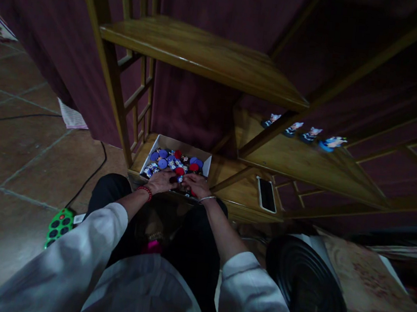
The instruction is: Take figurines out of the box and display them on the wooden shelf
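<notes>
A white open box (207, 168) on the low wooden shelf is full of small figurines with purple, red and dark round bases. Over its near edge, my left hand (161, 182) and my right hand (197, 185) meet with bent fingers. Between their fingertips is a small blue-and-white figurine (180, 178), and a dark round part shows by my left fingers. Both hands appear closed on this piece. Its finer details are too small and dim to make out.
Several figurines (311, 134) stand in a row on the higher right shelf (268, 150). A phone (266, 194) lies on the low shelf. A green power strip (60, 227) is on the floor at left, and a round black ridged object (308, 288) at right.
</notes>
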### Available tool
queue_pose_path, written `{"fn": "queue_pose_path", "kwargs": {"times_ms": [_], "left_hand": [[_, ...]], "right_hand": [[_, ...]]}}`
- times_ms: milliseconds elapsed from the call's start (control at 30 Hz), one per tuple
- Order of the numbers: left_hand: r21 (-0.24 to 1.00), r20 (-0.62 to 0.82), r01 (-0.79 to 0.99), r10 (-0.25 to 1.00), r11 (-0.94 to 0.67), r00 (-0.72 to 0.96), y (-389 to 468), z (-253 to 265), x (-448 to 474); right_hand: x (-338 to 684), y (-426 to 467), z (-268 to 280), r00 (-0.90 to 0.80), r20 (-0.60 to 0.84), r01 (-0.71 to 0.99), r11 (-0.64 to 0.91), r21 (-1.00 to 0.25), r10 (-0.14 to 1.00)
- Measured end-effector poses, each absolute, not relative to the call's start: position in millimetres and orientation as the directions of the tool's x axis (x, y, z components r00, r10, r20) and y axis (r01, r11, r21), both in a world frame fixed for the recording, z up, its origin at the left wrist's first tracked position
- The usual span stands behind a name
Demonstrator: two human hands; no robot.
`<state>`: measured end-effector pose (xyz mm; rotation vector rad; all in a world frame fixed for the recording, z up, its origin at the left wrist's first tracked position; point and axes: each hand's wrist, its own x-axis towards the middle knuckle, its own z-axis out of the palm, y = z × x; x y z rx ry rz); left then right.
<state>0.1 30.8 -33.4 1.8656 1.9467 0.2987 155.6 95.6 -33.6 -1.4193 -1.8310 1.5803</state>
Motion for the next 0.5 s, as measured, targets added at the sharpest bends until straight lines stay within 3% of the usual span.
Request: {"fn": "queue_pose_path", "kwargs": {"times_ms": [100, 167, 267, 333, 500], "left_hand": [[0.425, -0.155, 0.902, 0.988, 0.080, -0.015, 31.1, -31.1, 1.5], [0.418, -0.155, 0.904, 0.988, 0.086, -0.022, 31.4, -29.9, 2.2], [0.408, -0.152, 0.909, 0.988, 0.084, -0.023, 32.2, -29.8, 2.6], [0.407, -0.158, 0.909, 0.987, 0.092, -0.029, 32.9, -31.0, 2.3], [0.413, -0.159, 0.907, 0.987, 0.086, -0.022, 33.6, -34.0, 0.8]], "right_hand": [[167.1, 99.5, -26.4, -0.494, -0.211, 0.587, 0.144, -0.797, 0.844], [177.3, 101.7, -20.2, -0.569, -0.123, 0.672, 0.373, -0.640, 0.813], [192.6, 101.5, -10.9, -0.662, -0.078, 0.717, 0.599, -0.357, 0.746], [200.2, 98.6, -5.7, -0.717, -0.084, 0.687, 0.680, -0.256, 0.692], [207.7, 87.3, -0.7, -0.778, -0.082, 0.626, 0.756, -0.190, 0.623]]}}
